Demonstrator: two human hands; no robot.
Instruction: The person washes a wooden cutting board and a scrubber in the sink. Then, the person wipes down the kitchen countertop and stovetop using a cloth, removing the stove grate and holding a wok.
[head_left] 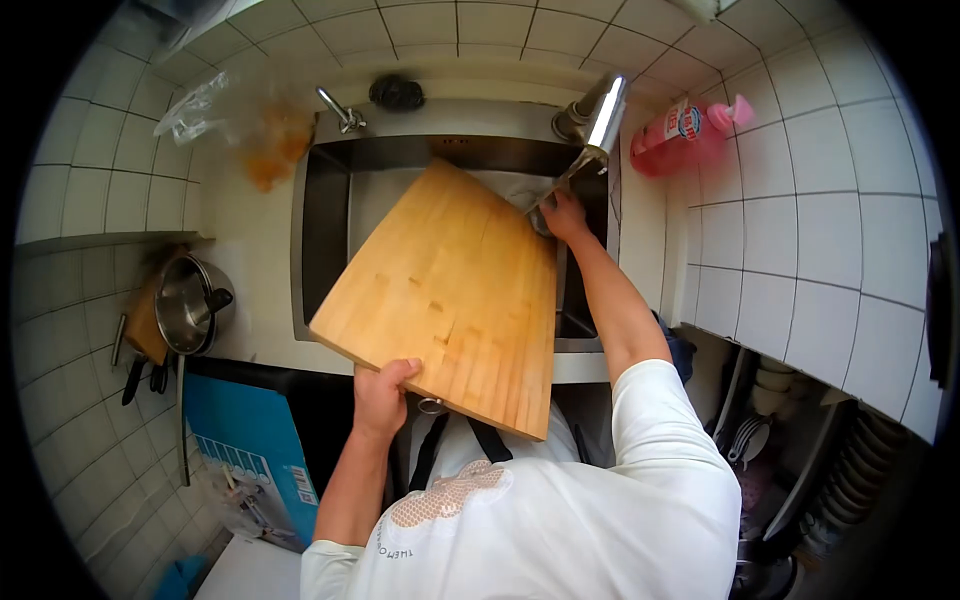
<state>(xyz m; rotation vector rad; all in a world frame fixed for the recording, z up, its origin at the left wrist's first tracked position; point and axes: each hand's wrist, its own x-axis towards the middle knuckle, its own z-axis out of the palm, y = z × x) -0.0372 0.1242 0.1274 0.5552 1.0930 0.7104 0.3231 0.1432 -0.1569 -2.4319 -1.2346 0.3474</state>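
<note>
The light-wood cutting board (445, 300), rectangular and faintly worn, slants over the steel sink (385, 205); the left hand (383, 398) grips its near edge, thumb on top; at far right, the right hand (563, 215) is beneath the faucet (604, 120), its grasp unclear, near the pink soap bottle (680, 138).

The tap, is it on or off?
On: a stream of water falls from the tap toward the right hand.

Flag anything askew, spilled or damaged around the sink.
Nothing clearly odd. The wooden board sits askew over the sink, but the left hand grips its near edge; no spill or breakage shows.
</note>
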